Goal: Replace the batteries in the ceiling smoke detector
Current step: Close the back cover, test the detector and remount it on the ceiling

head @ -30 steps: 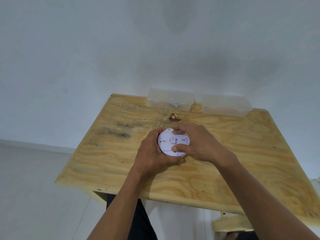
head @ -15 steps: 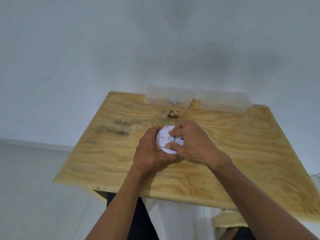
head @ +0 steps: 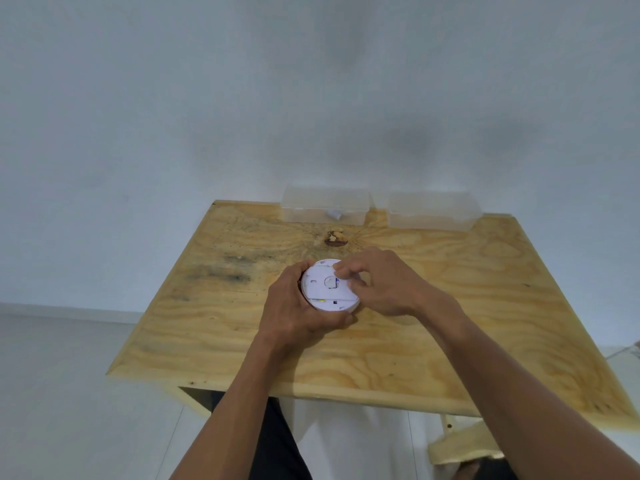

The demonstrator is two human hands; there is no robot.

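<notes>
Both hands grasp the white smoke detector (head: 327,289) at mid-frame above the plywood surface (head: 450,341), left hand (head: 298,310) cupping its rim, right hand (head: 377,282) pinching at its top face, while two clear plastic boxes (head: 325,204) sit at the far edge, the left one holding something small and white, with bare wood all around.

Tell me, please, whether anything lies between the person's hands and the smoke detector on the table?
Nothing visible does. The left hand already cups the detector from its left and near side, and the right hand has its fingertips on the upturned face. The two clear boxes sit apart at the table's far edge.
</notes>
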